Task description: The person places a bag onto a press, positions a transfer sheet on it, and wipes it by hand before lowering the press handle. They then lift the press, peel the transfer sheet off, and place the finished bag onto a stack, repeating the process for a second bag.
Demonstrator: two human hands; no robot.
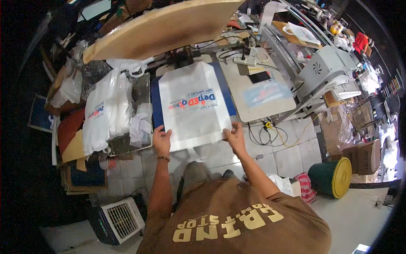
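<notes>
A white bag [194, 120] with red and blue printed lettering lies spread over a dark blue board [225, 91]. My left hand [162, 142] pinches its near left corner, and my right hand [235, 137] pinches the near right corner. The bag's handle hangs down over the near edge, between my hands. Left of the board is a stack of similar white printed bags [112, 110], with a crumpled white piece [139, 128] beside it. A large curved tan panel [160, 31] rises just beyond the bag.
To the right, a pale board [275, 108] holds a black phone [259, 77], a power strip [251, 58] and a bluish printed sheet [267, 94]. Farther right stands a grey machine box [323, 67]. Cables [270, 134] lie on the tiles near a green bin [325, 178]. A fan-like unit [120, 219] stands lower left.
</notes>
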